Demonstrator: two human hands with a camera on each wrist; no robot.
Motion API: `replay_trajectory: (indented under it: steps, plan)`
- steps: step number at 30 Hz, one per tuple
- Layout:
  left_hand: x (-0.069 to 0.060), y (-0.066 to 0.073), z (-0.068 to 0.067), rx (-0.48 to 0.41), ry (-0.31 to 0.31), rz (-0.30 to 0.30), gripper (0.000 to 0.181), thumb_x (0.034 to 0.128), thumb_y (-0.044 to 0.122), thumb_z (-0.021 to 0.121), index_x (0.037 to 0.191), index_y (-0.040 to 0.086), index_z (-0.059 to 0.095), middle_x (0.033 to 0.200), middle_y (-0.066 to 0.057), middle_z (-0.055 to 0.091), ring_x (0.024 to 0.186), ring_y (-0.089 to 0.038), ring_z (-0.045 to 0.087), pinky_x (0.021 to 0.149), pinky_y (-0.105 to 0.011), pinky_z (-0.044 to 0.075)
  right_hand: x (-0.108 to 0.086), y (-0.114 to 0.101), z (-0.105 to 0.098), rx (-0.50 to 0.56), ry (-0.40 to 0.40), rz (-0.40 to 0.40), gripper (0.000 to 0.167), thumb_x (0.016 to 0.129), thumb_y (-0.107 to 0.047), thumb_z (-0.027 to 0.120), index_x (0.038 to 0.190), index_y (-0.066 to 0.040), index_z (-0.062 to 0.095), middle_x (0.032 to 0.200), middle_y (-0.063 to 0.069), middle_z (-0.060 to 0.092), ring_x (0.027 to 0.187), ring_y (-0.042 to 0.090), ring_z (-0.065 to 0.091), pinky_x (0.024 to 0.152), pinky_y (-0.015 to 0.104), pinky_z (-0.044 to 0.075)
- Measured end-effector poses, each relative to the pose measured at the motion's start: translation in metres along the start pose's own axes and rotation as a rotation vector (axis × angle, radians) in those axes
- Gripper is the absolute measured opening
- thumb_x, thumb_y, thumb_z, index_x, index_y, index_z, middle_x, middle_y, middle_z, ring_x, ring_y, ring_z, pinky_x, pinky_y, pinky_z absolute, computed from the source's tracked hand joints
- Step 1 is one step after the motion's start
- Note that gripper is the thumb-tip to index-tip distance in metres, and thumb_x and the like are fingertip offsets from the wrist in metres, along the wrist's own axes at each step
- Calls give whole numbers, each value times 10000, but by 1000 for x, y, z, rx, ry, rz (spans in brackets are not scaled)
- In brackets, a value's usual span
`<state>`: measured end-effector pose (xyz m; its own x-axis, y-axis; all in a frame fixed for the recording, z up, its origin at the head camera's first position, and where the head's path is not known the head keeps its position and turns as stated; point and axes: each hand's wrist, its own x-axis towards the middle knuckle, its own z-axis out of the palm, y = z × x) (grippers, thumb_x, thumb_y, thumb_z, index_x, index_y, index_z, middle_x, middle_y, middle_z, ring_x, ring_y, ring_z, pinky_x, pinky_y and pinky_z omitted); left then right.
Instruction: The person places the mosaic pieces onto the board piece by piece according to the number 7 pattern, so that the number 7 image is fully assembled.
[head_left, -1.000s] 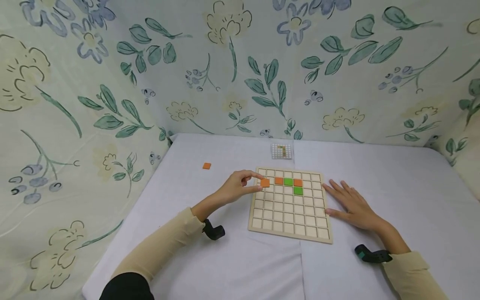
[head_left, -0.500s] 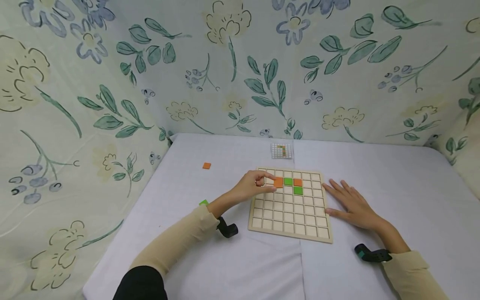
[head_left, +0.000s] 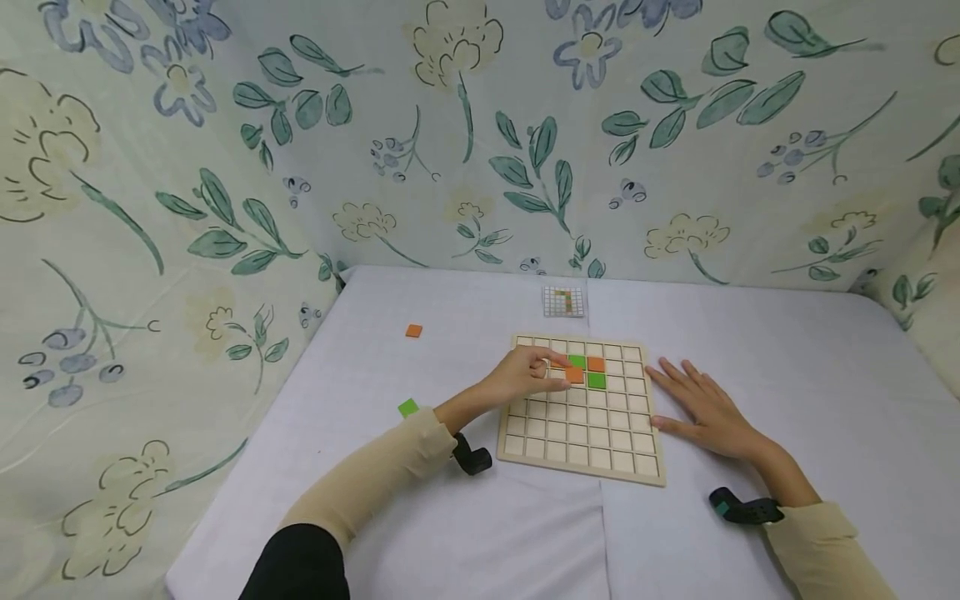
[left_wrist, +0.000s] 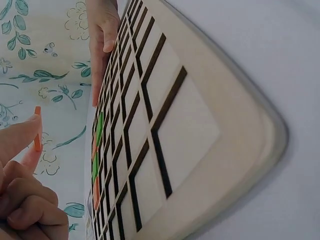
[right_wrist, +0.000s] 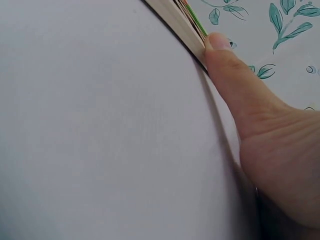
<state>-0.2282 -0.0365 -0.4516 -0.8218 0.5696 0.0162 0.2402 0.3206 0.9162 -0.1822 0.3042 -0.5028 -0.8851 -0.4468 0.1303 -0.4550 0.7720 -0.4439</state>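
My left hand (head_left: 517,377) pinches an orange tile (head_left: 574,375) between thumb and finger over the upper middle of the wooden grid board (head_left: 581,472). In the left wrist view the orange tile (left_wrist: 38,129) stands on edge in the fingertips, apart from the board (left_wrist: 240,120). A green tile (head_left: 596,381) and an orange one (head_left: 596,364) lie in cells right of it; another green tile (head_left: 577,362) is just behind. Fingers spread, my right hand (head_left: 705,412) rests at the board's right edge; its thumb (right_wrist: 235,75) touches the rim in the right wrist view.
A loose orange tile (head_left: 414,331) lies on the white cloth left of the board, and a loose green tile (head_left: 408,407) lies near my left sleeve. Behind the board is a small card (head_left: 563,302) printed with a grid. A flowered curtain (head_left: 450,183) hangs behind the table.
My left hand has moved right across the board with the orange tile, uncovering the loose green tile by the sleeve. My right hand has stayed in place.
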Motion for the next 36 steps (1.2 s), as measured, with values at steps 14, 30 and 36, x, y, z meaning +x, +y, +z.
replay_trajectory:
  steps: [14, 30, 36]
  plan:
    - [13, 0, 22, 91, 12, -7, 339, 876, 240, 795, 1180, 110, 722, 562, 56, 252, 502, -82, 217, 486, -215, 234, 0, 1, 1, 8, 7, -5, 803, 932, -396, 688, 1582, -145, 290, 1606, 243, 185, 1464, 496, 40, 1128, 644, -22]
    - [19, -2, 36, 227, 18, 10, 294, 845, 296, 812, 1124, 217, 763, 1010, 130, 643, 893, -11, 528, 772, -184, 418, 0, -2, -1, 2, 11, -8, 796, 923, -389, 698, 1569, -127, 315, 1597, 254, 201, 1455, 512, 61, 1119, 663, 5]
    - [21, -1, 37, 286, 29, -6, 275, 824, 320, 827, 1081, 233, 783, 1187, 109, 672, 1107, -55, 560, 898, -220, 449, 0, -1, -1, 3, 12, -11, 796, 923, -386, 699, 1570, -129, 314, 1598, 254, 200, 1456, 510, 58, 1117, 667, 2]
